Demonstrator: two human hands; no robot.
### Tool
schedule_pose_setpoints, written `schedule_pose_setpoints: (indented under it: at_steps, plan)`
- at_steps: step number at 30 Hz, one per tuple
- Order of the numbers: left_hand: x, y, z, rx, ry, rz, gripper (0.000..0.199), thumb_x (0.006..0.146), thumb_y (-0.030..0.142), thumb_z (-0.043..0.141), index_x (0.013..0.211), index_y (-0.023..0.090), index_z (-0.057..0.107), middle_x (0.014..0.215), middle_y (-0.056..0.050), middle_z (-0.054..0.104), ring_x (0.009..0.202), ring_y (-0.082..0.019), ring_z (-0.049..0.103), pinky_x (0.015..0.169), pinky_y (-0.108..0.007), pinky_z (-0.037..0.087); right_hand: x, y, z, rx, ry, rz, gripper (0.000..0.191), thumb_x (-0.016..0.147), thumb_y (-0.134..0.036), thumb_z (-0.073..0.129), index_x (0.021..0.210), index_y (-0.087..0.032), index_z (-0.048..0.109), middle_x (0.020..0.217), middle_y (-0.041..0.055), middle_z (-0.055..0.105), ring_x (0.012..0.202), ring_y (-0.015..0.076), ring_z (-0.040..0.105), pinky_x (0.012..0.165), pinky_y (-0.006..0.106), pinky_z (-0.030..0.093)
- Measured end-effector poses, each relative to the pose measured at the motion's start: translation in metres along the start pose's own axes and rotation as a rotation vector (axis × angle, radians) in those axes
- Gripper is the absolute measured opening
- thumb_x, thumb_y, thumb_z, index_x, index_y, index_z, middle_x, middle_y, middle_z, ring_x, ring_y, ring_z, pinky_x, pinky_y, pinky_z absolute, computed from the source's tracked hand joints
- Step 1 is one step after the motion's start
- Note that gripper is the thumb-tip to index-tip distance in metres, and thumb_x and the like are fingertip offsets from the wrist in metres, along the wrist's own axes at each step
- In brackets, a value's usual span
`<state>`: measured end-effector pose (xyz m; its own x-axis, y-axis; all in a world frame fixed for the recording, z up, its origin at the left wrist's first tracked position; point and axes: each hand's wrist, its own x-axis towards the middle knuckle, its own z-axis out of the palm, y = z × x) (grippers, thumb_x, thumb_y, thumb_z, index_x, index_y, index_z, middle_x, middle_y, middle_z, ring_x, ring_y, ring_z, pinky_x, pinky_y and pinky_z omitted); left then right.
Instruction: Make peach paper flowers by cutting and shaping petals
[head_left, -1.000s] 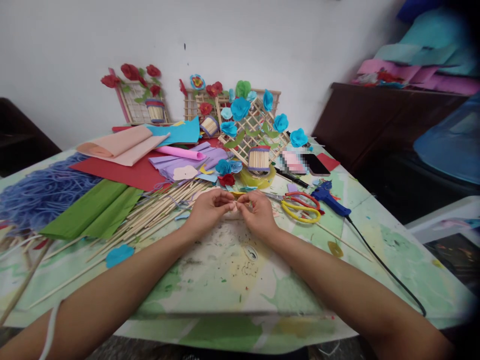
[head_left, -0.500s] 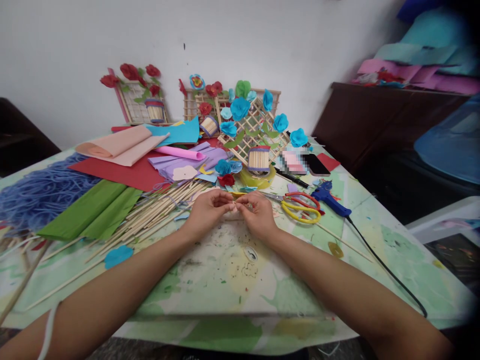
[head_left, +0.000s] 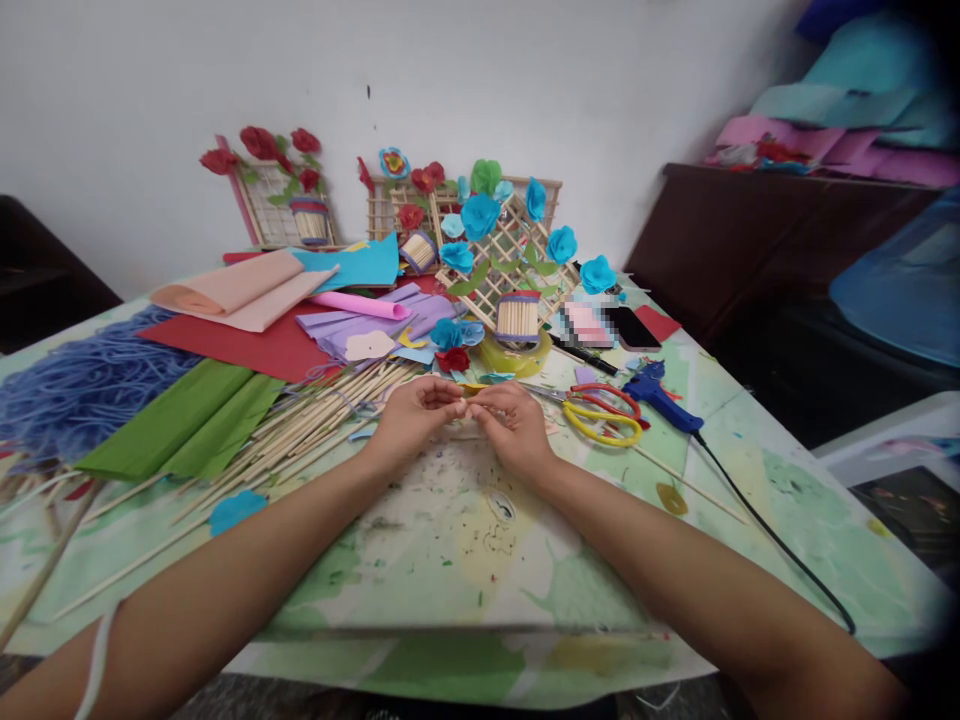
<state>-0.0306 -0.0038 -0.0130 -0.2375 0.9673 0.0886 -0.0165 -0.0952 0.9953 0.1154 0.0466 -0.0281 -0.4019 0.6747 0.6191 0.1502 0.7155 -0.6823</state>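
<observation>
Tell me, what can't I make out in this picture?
In the head view:
- Pinched item: too small, mostly covered by the left hand and right hand.
- Blade tips of the scissors: apparently behind the right hand.
- Pink item beside the phone: blurred into blocks.
- Blue yarn: cut off by the left edge.

Left hand (head_left: 409,420), right hand (head_left: 517,425): meeting point of fingertips shifted slightly leftward.

The tablecloth (head_left: 487,570) between 2 forearms (head_left: 292,545) offers passage until left hand (head_left: 409,417) and right hand (head_left: 516,425) block it. Sticks (head_left: 315,428) flank the left, scissors (head_left: 570,410) the right.
</observation>
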Motion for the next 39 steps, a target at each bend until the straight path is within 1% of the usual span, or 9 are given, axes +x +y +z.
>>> schedule_pose_setpoints:
  at_steps: [5,8,10,12,16,20,27,35,39]
  plan:
    - [-0.001,0.0,0.001,-0.008,-0.053,0.006,0.024,0.058,0.022,0.075,0.077,0.013,0.063,0.07,-0.002,0.067,0.066,-0.013,0.062,0.068,-0.028,0.049,0.001,-0.001,0.001,0.067,0.032,0.09,0.012,0.076,-0.018,0.06,0.067,-0.021,0.067,0.078,0.0019,0.068,0.082,0.0176,0.06,0.078,0.032,0.045]
    - [-0.001,0.0,0.0,0.002,-0.069,0.016,0.024,0.059,0.022,0.075,0.078,0.014,0.062,0.073,-0.002,0.067,0.068,-0.013,0.063,0.069,-0.028,0.049,0.001,0.0,0.003,0.077,0.02,0.185,0.006,0.073,-0.017,0.061,0.073,-0.019,0.067,0.077,0.0031,0.067,0.077,0.0174,0.06,0.07,0.03,0.047]
    - [0.0,-0.001,-0.001,0.01,-0.072,0.014,0.024,0.059,0.023,0.075,0.078,0.014,0.062,0.075,-0.003,0.067,0.069,-0.014,0.063,0.068,-0.028,0.049,0.001,0.0,0.004,0.085,0.013,0.208,0.009,0.073,-0.018,0.061,0.08,-0.019,0.067,0.079,0.0038,0.066,0.077,0.0174,0.06,0.068,0.029,0.047]
    - [0.001,-0.001,-0.001,0.021,-0.078,0.012,0.025,0.059,0.024,0.075,0.079,0.014,0.062,0.075,-0.003,0.067,0.069,-0.014,0.063,0.067,-0.028,0.049,0.001,0.001,0.004,0.081,0.012,0.197,0.012,0.073,-0.019,0.061,0.084,-0.02,0.068,0.083,0.0041,0.067,0.081,0.0181,0.06,0.071,0.03,0.047]
    - [0.001,0.001,-0.002,0.066,-0.082,0.014,0.024,0.06,0.026,0.074,0.078,0.014,0.063,0.075,-0.004,0.067,0.068,-0.014,0.062,0.066,-0.027,0.048,0.001,0.0,0.003,0.044,-0.008,0.175,0.009,0.075,-0.017,0.06,0.078,-0.021,0.068,0.079,0.003,0.067,0.082,0.0183,0.059,0.073,0.032,0.045]
    - [-0.001,0.006,-0.002,0.213,-0.093,0.029,0.021,0.064,0.03,0.07,0.077,0.014,0.066,0.073,-0.003,0.067,0.066,-0.014,0.06,0.062,-0.026,0.045,0.002,-0.001,0.002,0.028,-0.007,0.162,0.01,0.074,-0.013,0.059,0.076,-0.019,0.067,0.077,0.003,0.067,0.08,0.0181,0.059,0.072,0.031,0.044]
    - [0.002,0.009,-0.006,0.399,-0.184,0.074,0.019,0.071,0.033,0.062,0.069,0.015,0.066,0.063,-0.001,0.062,0.057,-0.012,0.054,0.055,-0.023,0.04,0.002,-0.001,0.002,-0.007,-0.029,0.114,0.012,0.074,-0.012,0.059,0.072,-0.02,0.066,0.076,0.0013,0.066,0.078,0.0172,0.057,0.072,0.03,0.043]
    - [0.009,0.009,-0.011,0.321,-0.32,0.068,0.018,0.071,0.034,0.062,0.068,0.017,0.063,0.061,0.0,0.058,0.056,-0.011,0.052,0.053,-0.021,0.038,0.002,-0.001,0.0,-0.052,-0.053,0.057,0.013,0.078,-0.012,0.056,0.079,-0.021,0.066,0.078,0.0024,0.065,0.08,0.0178,0.056,0.074,0.031,0.042]
    - [0.011,0.006,-0.013,0.279,-0.358,0.054,0.02,0.071,0.037,0.062,0.071,0.017,0.063,0.061,0.0,0.058,0.054,-0.01,0.051,0.05,-0.021,0.038,0.003,-0.002,-0.001,-0.046,-0.058,0.071,0.013,0.077,-0.013,0.056,0.079,-0.021,0.065,0.077,0.0022,0.065,0.08,0.0177,0.056,0.074,0.031,0.042]
